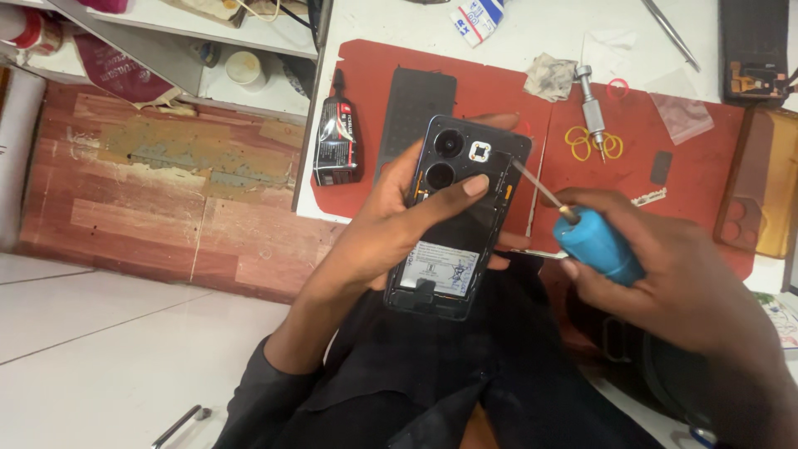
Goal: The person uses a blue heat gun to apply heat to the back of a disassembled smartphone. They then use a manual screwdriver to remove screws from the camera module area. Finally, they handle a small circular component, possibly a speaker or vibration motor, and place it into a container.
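Head view looks down on a repair in hand. The left hand point(391, 224) comes up from seven o'clock and is curled round an opened phone point(457, 216), fingers behind it and the thumb pressed flat across its upper middle, so the phone is held in the air above the lap, at the near edge of the bench. Its back cover is already off: the two camera lenses, the inner shield and a pale battery label are bare. To the right, the right hand point(665, 274) is closed in a full grip on a blue-handled screwdriver point(594, 245), whose thin shaft runs toward ten o'clock and ends at the phone's upper right corner. By my reading the opening is done and the screws of the inner shield are being worked; whether any are out I cannot tell, for none show loose.

Left of the phone, at nine o'clock, lie worn wooden boards and pale floor tiles, with a shelf of oddments above. A black glue tube point(337, 137) lies at the left edge of a red work mat point(698, 166) on a white bench. A dark flat panel point(416, 108) rests just beside it. Further right on the mat are a crumpled cloth point(549, 76), a metal driver point(590, 104), yellow rubber bands point(594, 145) and, at three o'clock, a brown case point(761, 199).
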